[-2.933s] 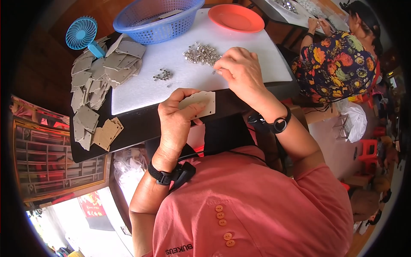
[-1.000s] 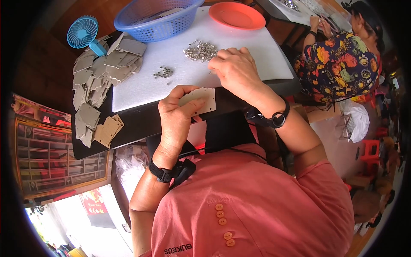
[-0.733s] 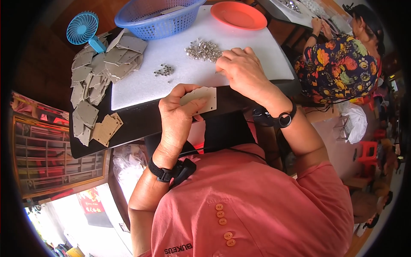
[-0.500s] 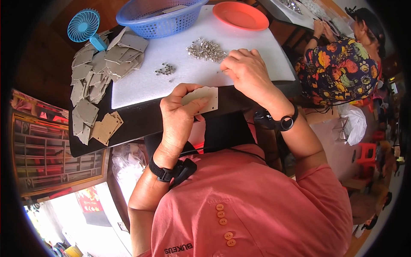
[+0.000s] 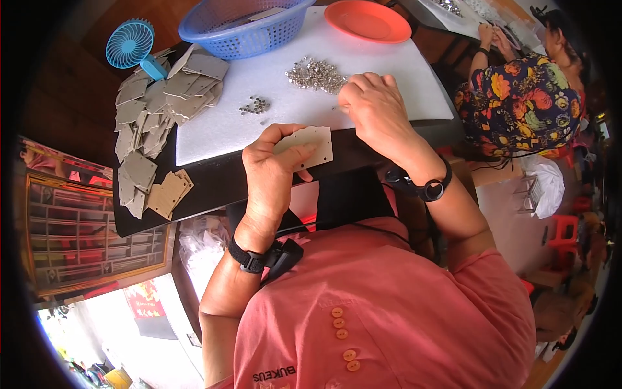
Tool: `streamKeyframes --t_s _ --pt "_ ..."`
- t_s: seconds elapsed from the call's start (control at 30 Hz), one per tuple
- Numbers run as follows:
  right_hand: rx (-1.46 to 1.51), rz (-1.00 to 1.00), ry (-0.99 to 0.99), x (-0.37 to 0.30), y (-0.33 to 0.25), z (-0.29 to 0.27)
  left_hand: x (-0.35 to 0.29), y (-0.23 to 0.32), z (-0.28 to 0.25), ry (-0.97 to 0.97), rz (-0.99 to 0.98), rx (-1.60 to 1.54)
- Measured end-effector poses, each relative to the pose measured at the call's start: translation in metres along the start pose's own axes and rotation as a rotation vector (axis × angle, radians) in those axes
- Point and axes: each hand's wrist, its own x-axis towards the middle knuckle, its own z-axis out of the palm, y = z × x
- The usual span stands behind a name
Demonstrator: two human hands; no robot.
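My left hand [image 5: 275,152] grips a grey cardboard piece [image 5: 317,144] with small holes along its edges, at the near edge of the table. To its right, my right hand [image 5: 374,107] hovers low over the white foam sheet [image 5: 214,139], fingers curled together and pointing left. Whatever its fingertips may hold is too small to make out. Just beyond them lies a heap of small shiny metal pieces [image 5: 314,74]. A smaller cluster of dark metal bits [image 5: 254,105] sits farther left on the sheet.
Stacked grey cardboard pieces [image 5: 146,107] cover the table's left side, with brown ones [image 5: 170,194] nearer me. A blue fan [image 5: 133,47] stands among them. At the back are a blue basket [image 5: 243,42] and a red plate [image 5: 369,23]. Another person [image 5: 518,107] works at the right.
The view has shifted slightly. My left hand still holds the cardboard piece, and my right hand stays near the heap with its fingers curled.
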Motion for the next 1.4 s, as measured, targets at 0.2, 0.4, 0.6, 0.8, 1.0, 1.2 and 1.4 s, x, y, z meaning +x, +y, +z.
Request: streamKeyframes --t_s 0.2,0.4,0.6,0.8,1.0,1.2,1.4 --pt "0.372 -0.077 0.214 -0.005 -0.033 -0.01 0.0 0.0 0.003 0.04 -0.001 -0.007" --pt "0.47 -0.038 0.306 -0.012 -0.041 0.008 -0.001 -0.002 0.0 0.026 -0.004 -0.036" --pt "0.577 0.05 0.37 -0.014 -0.048 0.012 -0.003 -0.002 0.0 0.014 0.016 -0.048" --pt "0.659 0.097 0.327 -0.013 -0.051 0.013 -0.007 -0.006 -0.005 0.025 0.04 -0.047" --pt "0.646 0.029 0.366 -0.014 -0.051 0.009 -0.008 -0.006 -0.004 0.008 0.055 -0.044" --pt "0.772 0.025 0.363 -0.015 -0.05 0.01 -0.01 -0.004 -0.003 0.009 0.048 -0.051" --pt "0.838 0.096 0.323 -0.014 -0.053 0.009 -0.009 -0.006 -0.005 0.008 0.069 -0.055"
